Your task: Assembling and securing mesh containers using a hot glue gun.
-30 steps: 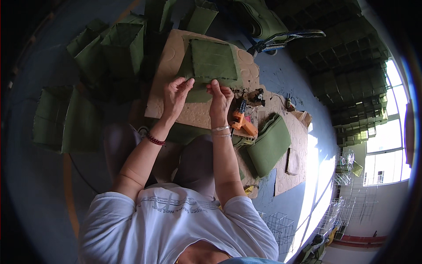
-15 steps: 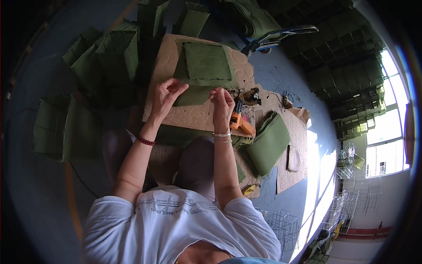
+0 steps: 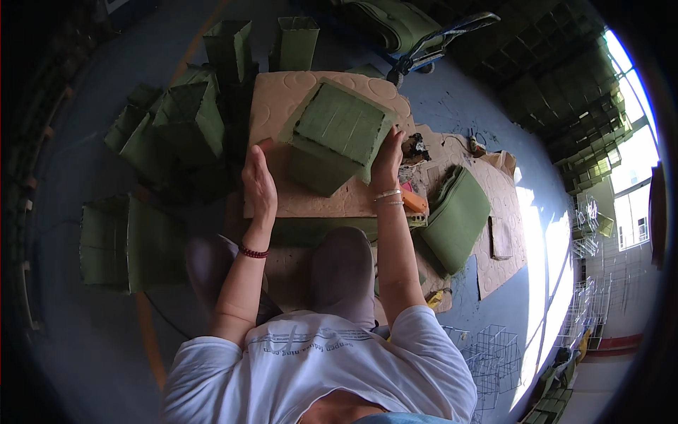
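A green felt-like box (image 3: 342,127) stands askew on the brown cardboard-topped work surface (image 3: 272,95), its flat panel with dark, rough seams turned up. My right hand (image 3: 386,161) lies along the box's right side, fingers stretched out and apparently touching it. On the other side, my left hand (image 3: 261,185) is held upright with its fingers extended, a gap between it and the box. Nothing is in that hand. An orange hot glue gun (image 3: 414,201) lies just right of my right wrist, partly hidden by it.
Several open green boxes (image 3: 187,116) stand on the floor at the left. Folded green fabric (image 3: 455,222) lies on cardboard at the right. A blue-framed cart (image 3: 424,53) carries rolled green material at the back. Wire frames (image 3: 494,360) sit at the lower right.
The box has been turned at an angle and shows more of its side. My hands have gone from pinched fingers in front of it to spread apart, one at either side.
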A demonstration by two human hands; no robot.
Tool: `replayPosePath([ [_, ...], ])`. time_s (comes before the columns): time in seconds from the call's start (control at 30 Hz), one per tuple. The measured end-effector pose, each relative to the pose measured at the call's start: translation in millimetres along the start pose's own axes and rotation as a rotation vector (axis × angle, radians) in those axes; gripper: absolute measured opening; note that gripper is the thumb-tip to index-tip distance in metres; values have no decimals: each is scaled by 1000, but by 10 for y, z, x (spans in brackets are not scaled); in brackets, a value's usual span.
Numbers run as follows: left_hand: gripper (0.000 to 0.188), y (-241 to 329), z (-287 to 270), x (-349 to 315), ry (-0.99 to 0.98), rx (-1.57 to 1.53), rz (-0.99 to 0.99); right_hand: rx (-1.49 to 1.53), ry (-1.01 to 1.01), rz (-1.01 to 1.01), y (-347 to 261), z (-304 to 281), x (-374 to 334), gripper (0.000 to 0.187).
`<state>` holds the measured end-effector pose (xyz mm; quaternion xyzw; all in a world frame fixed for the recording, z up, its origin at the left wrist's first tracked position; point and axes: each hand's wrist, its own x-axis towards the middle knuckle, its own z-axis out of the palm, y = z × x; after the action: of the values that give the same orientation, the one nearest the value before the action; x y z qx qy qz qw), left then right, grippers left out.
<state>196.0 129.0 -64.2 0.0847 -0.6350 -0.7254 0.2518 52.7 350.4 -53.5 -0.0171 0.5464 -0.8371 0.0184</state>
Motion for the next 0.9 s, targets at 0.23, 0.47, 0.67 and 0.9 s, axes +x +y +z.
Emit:
replayPosePath([
  [0.23,79,491,189,479,-310,229,57,-5,-199,-333,-80,2,-164,58],
  [0.47,85,557,254,656,-522,327,67,-101,-71,-135,-184,-13,-121,58],
  [0.67,81,581,353,878,-596,425,171,148,-60,-148,-5,123,121,17],
  [0.9,82,472,400,862,-615,485,182,247,-57,-69,124,166,134,16],
])
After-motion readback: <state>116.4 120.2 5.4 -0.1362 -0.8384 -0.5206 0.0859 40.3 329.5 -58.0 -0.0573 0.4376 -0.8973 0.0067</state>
